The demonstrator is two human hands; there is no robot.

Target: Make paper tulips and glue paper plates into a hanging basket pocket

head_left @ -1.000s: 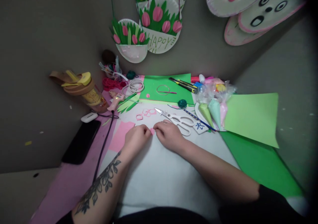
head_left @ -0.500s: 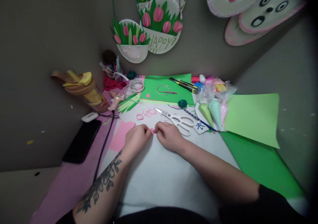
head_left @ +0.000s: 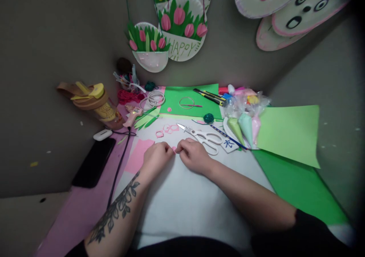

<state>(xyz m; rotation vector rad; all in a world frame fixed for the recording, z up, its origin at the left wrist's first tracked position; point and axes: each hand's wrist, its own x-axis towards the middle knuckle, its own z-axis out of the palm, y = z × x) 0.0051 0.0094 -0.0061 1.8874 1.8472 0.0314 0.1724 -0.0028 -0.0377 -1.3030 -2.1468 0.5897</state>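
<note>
A small pink paper piece [head_left: 173,149] is pinched between my two hands over the white work surface [head_left: 182,196]. My left hand [head_left: 158,155] is closed on its left side, and my right hand [head_left: 191,153] is closed on its right. Much of the piece is hidden by the fingers. Left of my left hand lies a pink paper sheet [head_left: 138,155]. Just beyond the hands are pink paper offcuts with cut-out holes [head_left: 170,129]. White-handled scissors [head_left: 203,137] lie partly spread behind my right hand.
A pink glue gun [head_left: 132,117] with a black cord, a phone [head_left: 95,162] and a tumbler [head_left: 95,104] stand or lie at left. Box cutters [head_left: 210,97] rest on green paper at the back. Piping bags [head_left: 245,127] and light green paper [head_left: 289,133] are at right.
Both hands stay in nearly the same place, still pinching the pink piece. The whole view has shifted slightly, and little else differs.
</note>
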